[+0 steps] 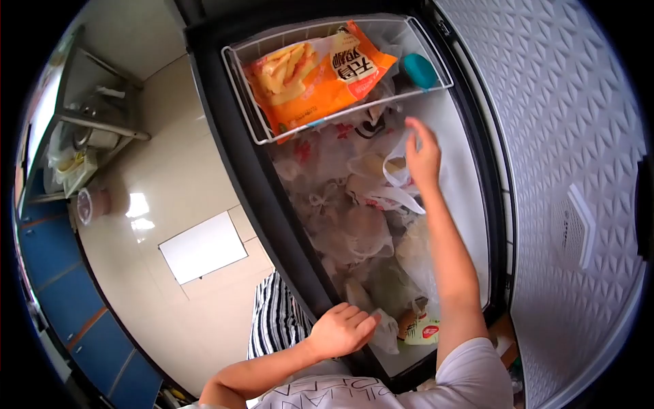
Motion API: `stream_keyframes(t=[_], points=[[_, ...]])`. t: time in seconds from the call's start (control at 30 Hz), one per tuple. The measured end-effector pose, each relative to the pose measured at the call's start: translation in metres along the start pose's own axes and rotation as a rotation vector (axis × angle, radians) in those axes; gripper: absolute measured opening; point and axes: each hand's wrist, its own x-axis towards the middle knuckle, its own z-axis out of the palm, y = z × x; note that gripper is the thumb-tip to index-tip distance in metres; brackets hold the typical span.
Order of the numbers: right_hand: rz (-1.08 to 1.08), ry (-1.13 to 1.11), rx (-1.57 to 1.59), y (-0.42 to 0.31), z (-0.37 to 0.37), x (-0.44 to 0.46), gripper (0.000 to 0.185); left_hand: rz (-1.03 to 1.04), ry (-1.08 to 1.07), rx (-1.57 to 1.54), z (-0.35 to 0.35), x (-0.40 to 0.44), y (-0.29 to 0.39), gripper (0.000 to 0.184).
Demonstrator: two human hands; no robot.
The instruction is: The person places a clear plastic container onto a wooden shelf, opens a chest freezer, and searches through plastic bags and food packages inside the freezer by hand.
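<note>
Inside an open chest freezer (458, 198), my right hand (425, 158) reaches over a pile of bagged food, with thumb and fingers apart. Nothing shows between them. Just left of it is the looped handle of a white plastic bag (395, 194); whether they touch I cannot tell. Above the fingertips hangs a white wire basket (262, 140), holding an orange food packet (320, 78) and a teal round-ended item (417, 71). My left hand (343, 330) is curled by the freezer's near-left rim, and I see nothing in it.
The raised, textured freezer lid (545, 136) stands to the right. Several clear bags (361, 232) fill the freezer, with a green-and-white packet (424, 331) at the near end. A white panel (203, 247) lies on the tiled floor. Blue cabinets (58, 273) and a shelf (102, 129) line the left.
</note>
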Motion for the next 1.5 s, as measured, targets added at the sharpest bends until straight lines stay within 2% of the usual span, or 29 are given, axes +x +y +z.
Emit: stream_keyframes(t=[0.1,0.17,0.23,0.3,0.33,0.47,0.53,0.57,0.63,0.67,0.73,0.77,0.83,0.87,0.93,0.97,1.03,1.07,1.13,1.17,1.23,1.27,1.33,1.37,1.43,1.47,1.5], points=[[0.22,-0.216,0.151,0.013,0.016,-0.076,0.032,0.0,-0.033,0.025,0.002,-0.001,-0.001,0.029],[0.159,-0.343,0.045,0.006,0.037,-0.128,0.037,0.003,-0.042,0.053,0.001,0.0,-0.002,0.029],[-0.197,-0.481,-0.273,0.007,0.057,-0.16,0.037,-0.008,-0.055,0.056,0.004,-0.001,-0.004,0.028],[-0.216,-0.583,-0.388,0.016,0.072,-0.21,0.039,-0.011,-0.06,0.108,0.004,-0.001,-0.003,0.028],[-0.249,-0.673,-0.508,0.017,0.075,-0.229,0.041,-0.02,-0.006,0.073,0.004,0.003,-0.002,0.02],[-0.225,-0.628,-0.54,0.029,0.03,-0.275,0.041,-0.03,0.005,0.086,0.004,0.004,-0.002,0.022],[-0.073,-0.94,-0.587,0.059,0.02,-0.304,0.042,-0.04,0.007,0.085,0.004,0.005,-0.001,0.023],[-0.072,-0.948,-0.586,0.061,0.019,-0.306,0.042,-0.044,0.011,0.088,0.005,0.005,-0.001,0.024],[0.048,-1.345,-0.776,0.07,0.025,-0.303,0.044,-0.038,0.005,0.094,0.006,0.003,-0.002,0.024],[0.052,-1.347,-0.774,0.063,0.03,-0.282,0.044,-0.036,-0.013,0.1,0.006,0.002,-0.002,0.025],[0.411,-1.688,-0.603,0.029,0.036,-0.225,0.052,-0.035,-0.034,0.106,0.006,0.002,-0.002,0.026],[0.413,-1.69,-0.6,0.025,0.038,-0.23,0.052,-0.038,-0.037,0.11,0.006,0.002,-0.002,0.026],[0.078,-0.705,-0.591,0.014,0.037,-0.244,0.059,-0.043,-0.042,0.111,0.006,0.002,-0.002,0.026],[0.08,-0.709,-0.591,0.012,0.041,-0.251,0.059,-0.039,-0.039,0.115,0.006,0.002,-0.002,0.025],[0.425,-0.472,-0.545,0.015,0.057,-0.272,0.071,-0.034,-0.037,0.118,0.006,0.002,-0.002,0.025],[0.426,-0.472,-0.546,0.01,0.064,-0.283,0.071,-0.032,-0.032,0.115,0.006,0.002,-0.003,0.025],[0.256,-0.23,-0.529,-0.001,0.072,-0.301,0.068,-0.031,-0.025,0.107,0.006,0.003,-0.003,0.024],[0.256,-0.234,-0.53,0.002,0.071,-0.308,0.068,-0.03,-0.023,0.109,0.005,0.003,-0.002,0.024],[0.532,-0.557,-0.547,0.011,0.069,-0.319,0.056,-0.027,-0.021,0.112,0.004,0.004,-0.004,0.024],[0.534,-0.557,-0.547,0.019,0.065,-0.308,0.056,-0.027,-0.017,0.117,0.005,0.004,-0.004,0.024],[0.941,-1.055,-0.393,0.03,0.053,-0.261,0.055,-0.025,-0.018,0.117,0.006,0.002,-0.002,0.024],[0.941,-1.053,-0.393,0.029,0.052,-0.25,0.055,-0.03,-0.006,0.113,0.007,0.002,-0.003,0.024],[0.655,-1.098,-0.336,0.023,0.046,-0.235,0.045,-0.038,0.009,0.107,0.009,0.0,-0.003,0.024],[0.652,-1.098,-0.338,0.007,0.038,-0.224,0.045,-0.04,0.013,0.098,0.009,0.0,-0.003,0.025],[0.384,-1.095,-0.622,-0.03,0.033,-0.203,0.041,-0.04,0.02,0.094,0.008,0.0,-0.003,0.025],[0.38,-1.092,-0.621,-0.032,0.041,-0.202,0.041,-0.04,0.008,0.09,0.007,-0.001,-0.002,0.026],[0.217,-0.919,-0.574,-0.029,0.054,-0.2,0.045,-0.04,-0.004,0.089,0.007,-0.001,-0.002,0.026]])
